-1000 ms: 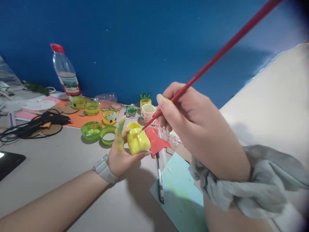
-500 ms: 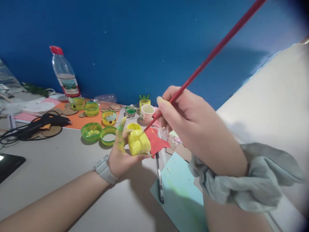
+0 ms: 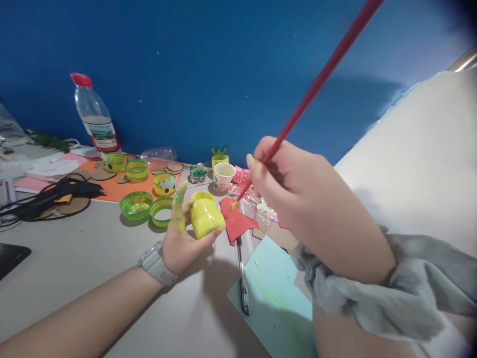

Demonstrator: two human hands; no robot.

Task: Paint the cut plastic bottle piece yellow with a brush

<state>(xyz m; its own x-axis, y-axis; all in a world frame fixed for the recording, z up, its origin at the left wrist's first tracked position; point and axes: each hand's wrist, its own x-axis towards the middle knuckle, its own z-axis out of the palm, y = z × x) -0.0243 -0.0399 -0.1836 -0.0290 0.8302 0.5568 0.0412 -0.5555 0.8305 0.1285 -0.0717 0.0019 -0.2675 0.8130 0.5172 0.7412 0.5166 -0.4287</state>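
Note:
My left hand [image 3: 188, 243], its thumb and fingers smeared with yellow and green paint, grips a small glossy yellow-painted cup-like piece [image 3: 205, 218] above the table. In my right hand [image 3: 288, 181] is a long red-handled paintbrush [image 3: 309, 102], pinched between thumb and fingers. The brush's yellow-coated tip is a short way right of the painted piece, apart from it and over a red paper scrap [image 3: 236, 223]. Partly hidden behind the piece is a container of yellow paint [image 3: 203, 196].
Green-yellow plastic rings and bowls [image 3: 136, 206] stand left of my hand. Behind are a paper cup [image 3: 223, 177], green bits in a small cup [image 3: 198, 174] and a bottle [image 3: 97, 117]. A glue gun [image 3: 74, 189] with cable lies left; a pen [image 3: 243, 278] and blue paper [image 3: 276, 293] lie front right.
The brush tip has come off the yellow piece and moved right. My left hand has turned the piece slightly, and the view has shifted a little.

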